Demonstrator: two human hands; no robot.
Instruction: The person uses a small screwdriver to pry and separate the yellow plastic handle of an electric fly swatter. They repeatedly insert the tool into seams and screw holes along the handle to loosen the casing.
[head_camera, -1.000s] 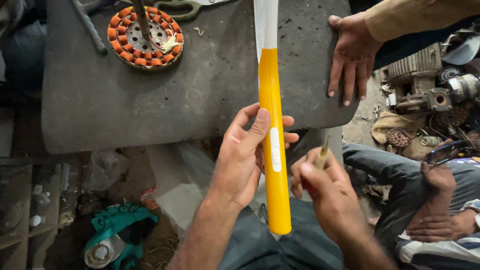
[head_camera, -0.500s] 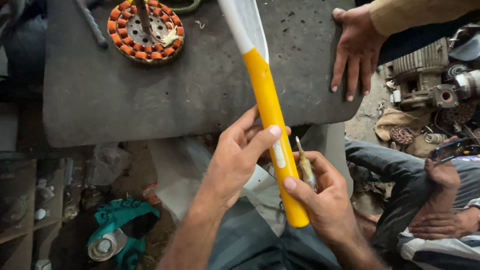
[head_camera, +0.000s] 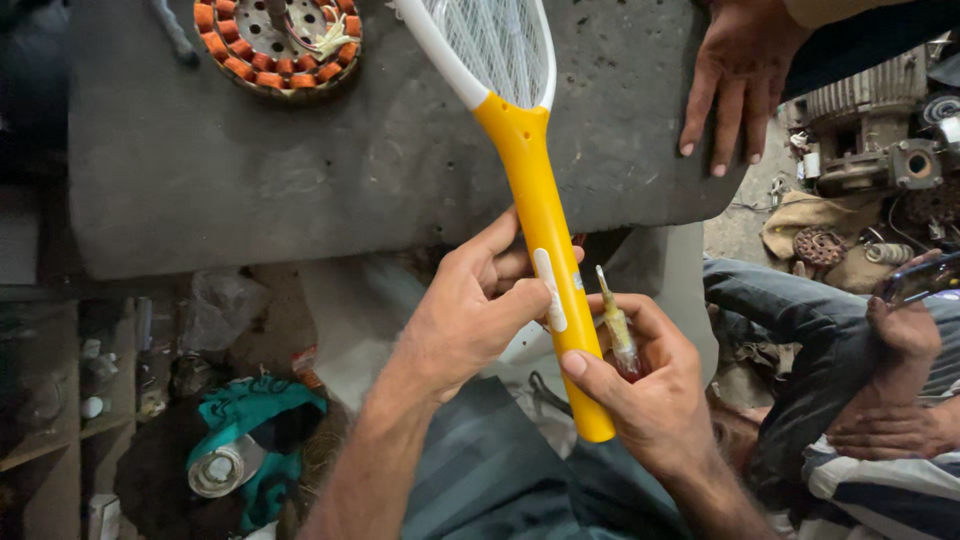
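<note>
Racket handle held in both hands, head now flat-on over the desk

The left hand (head_camera: 470, 320) is closed around the yellow plastic handle of the mesh-headed swatter racket (head_camera: 545, 240), thumb on its pale side strip. The right hand (head_camera: 640, 390) supports the handle's lower end and also grips a small translucent-handled screwdriver (head_camera: 618, 330), tip up beside the handle. Compared with half a second ago, the racket is turned so its white-rimmed mesh faces upward above the dark grey slab desk (head_camera: 300, 170). A copper-wound motor stator (head_camera: 275, 40) lies at the far edge; another person's hand (head_camera: 735, 80) rests on the desk.
</note>
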